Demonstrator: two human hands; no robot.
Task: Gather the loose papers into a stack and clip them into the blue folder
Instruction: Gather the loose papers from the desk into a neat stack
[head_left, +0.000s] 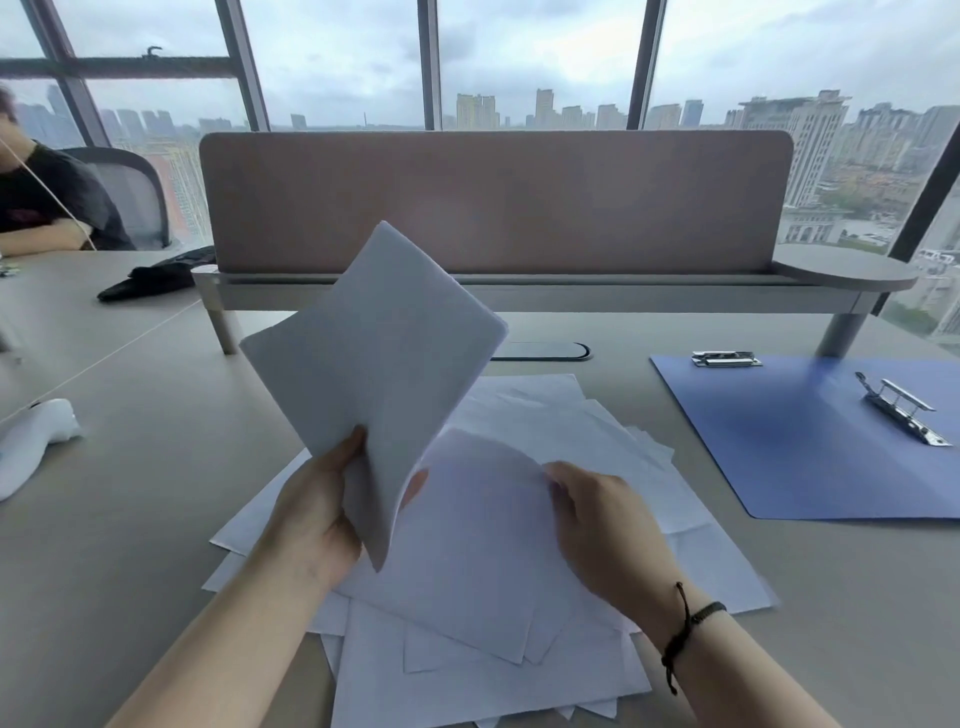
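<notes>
A grey office surface (156, 467) runs beneath tall windows that look out on a clouded city, with a padded divider panel (493, 202) standing across its far edge. The left hand (317, 509) grips a small held stack (374, 358) by its lower corner, thumb on the near face and fingers curled behind, holding it up and tilted over the work. The right hand (602, 514) pinches the edge of a curling sheet (478, 525), which is partly lifted off the loose papers (519, 670) fanned crookedly under both hands. Well to the right lies the blue folder (795, 447), open and flat, with a lever clip (904, 410) near its spine and a second clip (726, 358) at its far edge.

The step in hand looks like collecting sheets one at a time. To do it well, I would slide each sheet behind the held stack with its corners matched, keep the left grip firm near one corner, then tap the edges square on the surface before going to the folder.

The sheets look blank, and no brand, label or writing can be read anywhere.
</notes>
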